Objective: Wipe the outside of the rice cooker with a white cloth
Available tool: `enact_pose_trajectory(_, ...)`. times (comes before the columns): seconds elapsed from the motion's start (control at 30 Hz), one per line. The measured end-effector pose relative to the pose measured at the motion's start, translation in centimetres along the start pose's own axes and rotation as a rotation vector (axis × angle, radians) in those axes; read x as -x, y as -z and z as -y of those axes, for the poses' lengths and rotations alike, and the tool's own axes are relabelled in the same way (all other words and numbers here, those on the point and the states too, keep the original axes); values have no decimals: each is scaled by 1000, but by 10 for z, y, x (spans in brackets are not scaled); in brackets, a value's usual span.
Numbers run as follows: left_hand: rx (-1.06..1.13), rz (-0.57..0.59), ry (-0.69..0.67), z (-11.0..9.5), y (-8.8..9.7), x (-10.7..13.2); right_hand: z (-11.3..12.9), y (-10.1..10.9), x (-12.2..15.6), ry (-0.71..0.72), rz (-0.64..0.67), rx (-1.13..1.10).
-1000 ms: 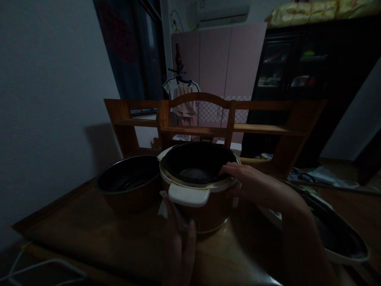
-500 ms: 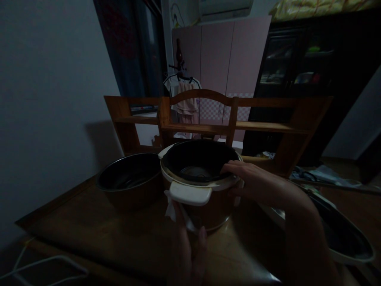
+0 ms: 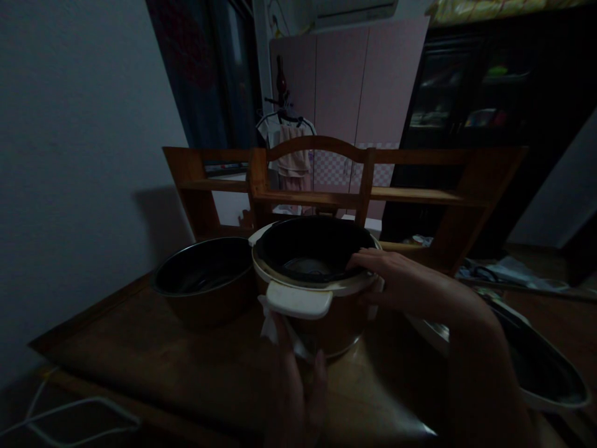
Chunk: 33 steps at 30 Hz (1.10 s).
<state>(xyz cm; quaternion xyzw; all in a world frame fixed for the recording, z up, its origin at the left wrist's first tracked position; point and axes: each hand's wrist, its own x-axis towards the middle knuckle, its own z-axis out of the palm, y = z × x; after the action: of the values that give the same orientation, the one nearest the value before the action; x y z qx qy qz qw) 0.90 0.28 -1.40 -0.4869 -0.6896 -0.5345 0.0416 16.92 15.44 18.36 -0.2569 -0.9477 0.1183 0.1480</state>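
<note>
A rice cooker body (image 3: 338, 330) stands on the wooden table, its top uncovered and its inside dark. It has a pale rim and a white side handle (image 3: 298, 300) facing me. Below that handle, my left hand (image 3: 296, 389) presses a white cloth (image 3: 270, 325) against the cooker's outer wall; its fingertips are partly hidden by the cloth and handle. My right hand (image 3: 396, 277) grips the cooker's right rim, fingers over the edge and thumb outside. A dark, round inner pot (image 3: 205, 306) sits upright just left of the cooker.
To the right lies a large oval lid-like part (image 3: 543, 358) with a pale edge. A wooden shelf (image 3: 317, 200) rises behind the cooker along the table's (image 3: 140, 361) far side. A white wire-like frame (image 3: 84, 404) shows at the lower left, and a wall borders the left.
The view has tilted down very slightly. Both hands, the cloth and the cooker keep nearly the same places.
</note>
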Motion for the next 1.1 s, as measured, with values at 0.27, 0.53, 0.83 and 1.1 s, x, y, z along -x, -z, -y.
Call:
enact_pose_trajectory(0.27, 11, 23, 63, -6, 1, -2, 7, 5, -2, -19, 32, -31)
enact_pose_trajectory(0.53, 9, 57, 178, -22, 6, -8, 3, -10, -3, -81, -37, 72)
enact_pose_trajectory(0.83, 17, 53, 85, -16, 4, -3, -3, -11, -4, -43, -22, 88)
enact_pose_trajectory(1.1, 47, 19, 111, -16, 0, -5, -7, -12, -3, -28, -17, 107)
